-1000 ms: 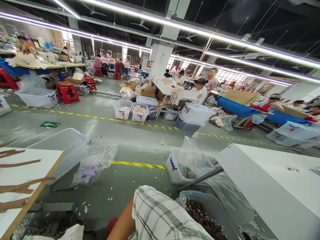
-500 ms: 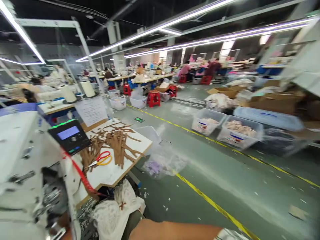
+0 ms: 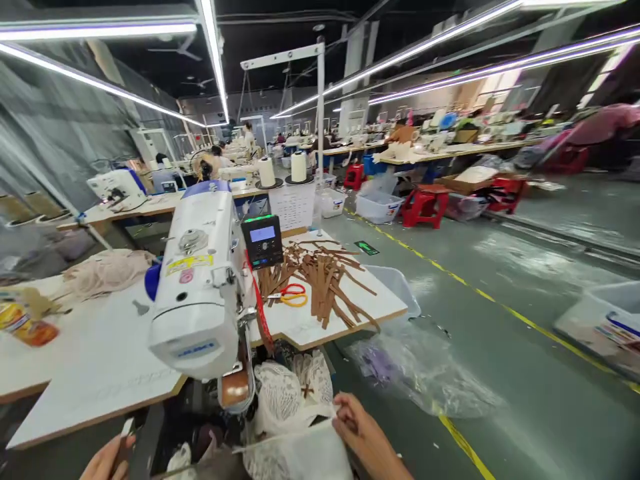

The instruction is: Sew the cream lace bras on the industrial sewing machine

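Head view: lace garment (image 3: 280,395) beside right hand (image 3: 361,432), edge pinched; left hand (image 3: 107,460) grips small white piece (image 3: 127,428).

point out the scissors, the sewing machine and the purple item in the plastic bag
scissors (image 3: 295,301): head view, on the yellow handle
sewing machine (image 3: 194,327): head view, on the white front of its head
purple item (image 3: 381,362): head view, on its middle, seen through the bag
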`<action>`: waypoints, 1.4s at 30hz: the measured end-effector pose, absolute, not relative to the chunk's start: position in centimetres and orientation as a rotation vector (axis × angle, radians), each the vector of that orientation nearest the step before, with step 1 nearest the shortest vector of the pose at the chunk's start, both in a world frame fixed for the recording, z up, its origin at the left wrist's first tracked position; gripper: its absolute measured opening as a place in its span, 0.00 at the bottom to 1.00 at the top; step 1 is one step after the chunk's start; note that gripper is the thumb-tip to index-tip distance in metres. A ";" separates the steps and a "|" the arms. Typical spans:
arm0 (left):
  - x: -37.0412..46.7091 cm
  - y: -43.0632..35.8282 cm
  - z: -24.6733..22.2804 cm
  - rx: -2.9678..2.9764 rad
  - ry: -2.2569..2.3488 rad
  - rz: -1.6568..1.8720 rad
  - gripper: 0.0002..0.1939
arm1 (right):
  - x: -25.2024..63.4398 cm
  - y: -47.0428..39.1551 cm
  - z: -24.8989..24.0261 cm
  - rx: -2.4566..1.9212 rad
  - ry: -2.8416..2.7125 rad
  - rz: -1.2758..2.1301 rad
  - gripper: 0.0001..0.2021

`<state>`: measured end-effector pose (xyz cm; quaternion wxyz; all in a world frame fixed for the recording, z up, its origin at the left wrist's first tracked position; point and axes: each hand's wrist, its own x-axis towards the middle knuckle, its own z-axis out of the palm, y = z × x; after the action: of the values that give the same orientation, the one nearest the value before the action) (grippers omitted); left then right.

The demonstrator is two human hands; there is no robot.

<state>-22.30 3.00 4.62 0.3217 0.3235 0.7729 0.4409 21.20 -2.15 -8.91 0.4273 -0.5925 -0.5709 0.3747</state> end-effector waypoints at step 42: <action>-2.3 -4.2 -4.2 0.370 1.440 1.197 0.21 | 6.9 -2.0 -5.5 -1.194 -1.422 1.063 0.08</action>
<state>-2.32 -4.22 -4.16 0.5782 0.1581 0.6155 0.5117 6.93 -2.03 -5.45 0.4806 -0.4894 -0.5829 0.4357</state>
